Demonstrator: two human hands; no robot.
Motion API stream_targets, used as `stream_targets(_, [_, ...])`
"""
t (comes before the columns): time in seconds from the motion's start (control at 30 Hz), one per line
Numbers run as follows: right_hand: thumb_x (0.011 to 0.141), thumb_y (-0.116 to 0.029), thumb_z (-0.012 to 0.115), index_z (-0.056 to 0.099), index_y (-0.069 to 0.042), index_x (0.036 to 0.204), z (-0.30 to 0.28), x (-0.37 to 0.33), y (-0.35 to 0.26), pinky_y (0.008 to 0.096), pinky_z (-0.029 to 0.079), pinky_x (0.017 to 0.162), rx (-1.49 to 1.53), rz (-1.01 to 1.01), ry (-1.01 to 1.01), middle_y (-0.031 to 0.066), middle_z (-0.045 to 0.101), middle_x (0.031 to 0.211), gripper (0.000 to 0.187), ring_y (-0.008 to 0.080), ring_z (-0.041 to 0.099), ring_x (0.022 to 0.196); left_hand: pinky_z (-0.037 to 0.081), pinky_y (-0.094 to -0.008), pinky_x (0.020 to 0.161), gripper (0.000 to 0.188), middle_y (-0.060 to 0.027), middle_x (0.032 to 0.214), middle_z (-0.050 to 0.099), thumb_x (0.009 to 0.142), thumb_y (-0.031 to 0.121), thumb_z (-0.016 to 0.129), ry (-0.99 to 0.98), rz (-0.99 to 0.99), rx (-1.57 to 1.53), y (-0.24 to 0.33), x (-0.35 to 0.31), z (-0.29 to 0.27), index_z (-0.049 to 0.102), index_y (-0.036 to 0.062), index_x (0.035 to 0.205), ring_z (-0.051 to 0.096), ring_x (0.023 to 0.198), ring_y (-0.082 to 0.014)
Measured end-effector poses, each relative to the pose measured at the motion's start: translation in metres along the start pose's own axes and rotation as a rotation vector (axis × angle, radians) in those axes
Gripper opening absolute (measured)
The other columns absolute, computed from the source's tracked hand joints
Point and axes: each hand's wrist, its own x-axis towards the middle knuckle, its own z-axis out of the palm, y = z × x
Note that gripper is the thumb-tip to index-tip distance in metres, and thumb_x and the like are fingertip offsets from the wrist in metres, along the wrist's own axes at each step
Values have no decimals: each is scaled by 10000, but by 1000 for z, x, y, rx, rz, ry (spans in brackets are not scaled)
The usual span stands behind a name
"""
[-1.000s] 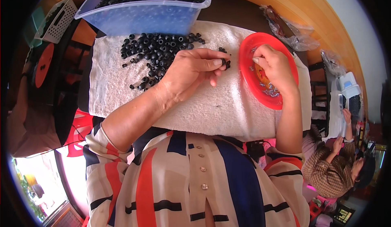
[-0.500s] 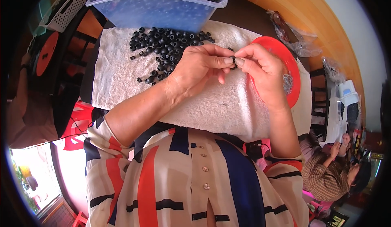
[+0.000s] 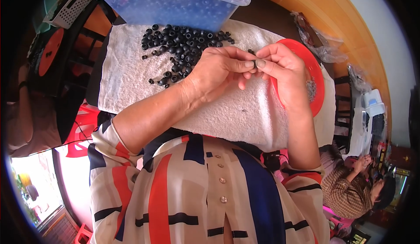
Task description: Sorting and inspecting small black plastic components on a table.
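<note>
Above the towel [image 3: 131,75], both hands meet at their fingertips around a small black plastic part [image 3: 255,64], mostly covered by the thumbs. My left hand [image 3: 221,67] pinches it from the left side. From the right, my right hand [image 3: 284,69] presses thumb and fingers against it, over the rim of a red plate [image 3: 318,99]. Small grey metal pieces [image 3: 311,89] lie in that plate, too fine to name. Beyond my left wrist spreads a pile of hollow black plastic pieces [image 3: 175,43]. Another dark piece [image 3: 251,51] shows just past the fingertips.
A clear plastic bin [image 3: 175,10] full of black pieces stands at the table's far side. Plastic bags [image 3: 321,45] lie at the far right. A white basket [image 3: 72,10] and a red plate [image 3: 51,51] are at left, near another person's arm. Someone sits at lower right [image 3: 350,187].
The hands stay together on the small black part, and the right thumb now lies more squarely over it. The whole view has shifted slightly.
</note>
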Motion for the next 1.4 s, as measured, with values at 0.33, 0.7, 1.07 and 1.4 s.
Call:
stream_targets(0.33, [856,-33,609,656,-12,932,-41,33,6,271,457,640,-661,-157,60,44,632,789,92,117,597,733,514,-259,495,166,-128,766,675,761,-26,743,-486,-319,238,-16,-7,7,689,-82,907,643,640,-154])
stream_targets(0.7, [785,-114,636,698,-65,869,14,61,10,413,502,791,-1455,-610,-239,115,651,900,114,324,628,871,501,-251,513,166,-105,746,666,754,3,757,-489,-301,313,-15,-7,3,694,-61,894,619,619,-135])
stream_targets(1.07, [772,39,549,657,-8,869,12,63,18,444,493,738,-1300,-584,-272,156,624,885,153,363,612,867,501,-246,513,145,-90,750,665,753,2,755,-473,-300,343,-15,-8,3,694,-49,875,618,626,-128])
stream_targets(1.4, [890,6,561,621,-11,989,7,45,1,258,489,759,-425,-307,22,39,622,891,117,109,581,801,510,-260,514,143,-114,757,669,792,-19,708,-307,-221,145,-6,-6,2,673,-73,920,651,653,-161])
